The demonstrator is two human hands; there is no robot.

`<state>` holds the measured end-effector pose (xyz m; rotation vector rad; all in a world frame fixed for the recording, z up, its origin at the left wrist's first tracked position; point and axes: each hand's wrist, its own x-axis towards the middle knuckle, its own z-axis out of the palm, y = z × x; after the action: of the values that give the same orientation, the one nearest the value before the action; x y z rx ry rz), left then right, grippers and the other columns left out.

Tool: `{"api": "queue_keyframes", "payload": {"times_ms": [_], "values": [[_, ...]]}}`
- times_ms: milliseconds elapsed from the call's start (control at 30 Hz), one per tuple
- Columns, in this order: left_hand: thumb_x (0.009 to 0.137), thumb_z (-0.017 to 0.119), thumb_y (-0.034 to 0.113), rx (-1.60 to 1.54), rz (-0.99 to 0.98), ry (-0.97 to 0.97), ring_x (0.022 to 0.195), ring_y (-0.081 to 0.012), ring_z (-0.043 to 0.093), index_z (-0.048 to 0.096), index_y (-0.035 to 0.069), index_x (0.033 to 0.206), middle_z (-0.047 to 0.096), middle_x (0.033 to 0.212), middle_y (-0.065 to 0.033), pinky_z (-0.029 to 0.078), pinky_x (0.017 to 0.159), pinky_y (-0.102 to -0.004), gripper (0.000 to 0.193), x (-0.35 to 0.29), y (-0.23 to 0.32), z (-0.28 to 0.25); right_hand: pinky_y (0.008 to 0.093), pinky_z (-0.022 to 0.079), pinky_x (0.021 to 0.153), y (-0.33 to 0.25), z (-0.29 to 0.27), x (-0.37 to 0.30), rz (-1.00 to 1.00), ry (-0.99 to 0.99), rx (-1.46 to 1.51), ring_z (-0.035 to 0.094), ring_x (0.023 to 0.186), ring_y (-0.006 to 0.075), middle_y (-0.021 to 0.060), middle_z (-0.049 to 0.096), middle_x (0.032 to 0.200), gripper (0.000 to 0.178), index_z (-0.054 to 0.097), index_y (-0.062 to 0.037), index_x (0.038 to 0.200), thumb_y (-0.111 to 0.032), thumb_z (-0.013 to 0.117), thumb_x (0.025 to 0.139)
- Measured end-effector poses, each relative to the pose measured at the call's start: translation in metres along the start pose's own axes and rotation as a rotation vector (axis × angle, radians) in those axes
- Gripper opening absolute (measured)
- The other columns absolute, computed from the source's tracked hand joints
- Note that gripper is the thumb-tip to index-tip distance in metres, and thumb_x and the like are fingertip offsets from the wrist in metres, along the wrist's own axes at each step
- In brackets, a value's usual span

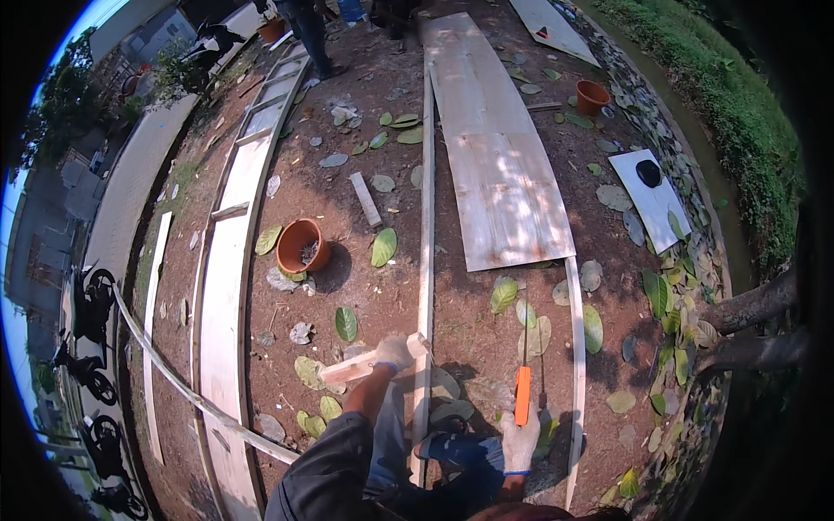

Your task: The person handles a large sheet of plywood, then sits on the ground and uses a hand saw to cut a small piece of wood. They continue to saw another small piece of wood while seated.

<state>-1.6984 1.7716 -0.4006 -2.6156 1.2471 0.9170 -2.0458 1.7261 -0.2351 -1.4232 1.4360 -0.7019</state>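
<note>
My left hand (pixel 395 352), in a pale work glove, is closed on a short wooden block (pixel 347 369) beside a long timber strip (pixel 426 217). The block lies across the strip's left side, near a small wooden end piece (pixel 419 346). My right hand (pixel 520 441), also gloved, grips a tool with an orange handle (pixel 522 395). A long, thin, dark blade or shaft points away from me; its kind cannot be made out from this angle. To the right runs a second timber strip (pixel 574 365).
Plywood sheets (pixel 512 191) rest on the strips ahead. An orange pot (pixel 303 246) holding small metal pieces stands left, near a loose wood offcut (pixel 366 199). Further left lies a ladder-like wooden frame (pixel 228 260). Another pot (pixel 592 97) stands right. A person (pixel 313 35) stands far ahead.
</note>
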Motion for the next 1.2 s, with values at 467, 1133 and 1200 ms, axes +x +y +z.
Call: {"api": "queue_keyframes", "payload": {"times_ms": [467,1133,1200], "values": [[0.07,0.085,0.042,-0.268,-0.402,-0.391,0.091,-0.0282,0.075,0.079,0.004,0.099,0.078,0.095,-0.014,0.058,0.079,-0.0414,0.048,-0.226,0.034,-0.194,0.035,0.043,0.044,-0.015,-0.204,-0.019,0.88,0.357,0.371,0.054,0.053,0.0174,0.0032,0.054,0.067,0.037,0.057,-0.0067,0.087,-0.042,0.065,0.094],[0.062,0.089,0.032,-0.377,0.132,0.11,0.107,-0.0448,0.066,0.064,0.0,0.113,0.071,0.108,-0.0261,0.054,0.093,-0.0494,0.065,0.166,0.373,-0.437,0.0267,0.042,0.05,-0.27,-0.255,0.468,0.19,0.323,0.308,0.052,0.054,0.0085,-0.0013,0.056,0.071,0.025,0.061,-0.0045,0.104,-0.029,0.059,0.101],[0.062,0.089,0.032,-0.373,0.167,0.094,0.107,-0.044,0.066,0.063,0.0,0.114,0.071,0.107,-0.0262,0.054,0.094,-0.0484,0.066,0.196,0.406,-0.461,0.0268,0.04,0.049,-0.28,-0.254,0.51,0.243,0.298,0.243,0.05,0.054,0.0075,-0.0025,0.055,0.07,0.025,0.062,-0.0054,0.103,-0.03,0.062,0.1]]}}
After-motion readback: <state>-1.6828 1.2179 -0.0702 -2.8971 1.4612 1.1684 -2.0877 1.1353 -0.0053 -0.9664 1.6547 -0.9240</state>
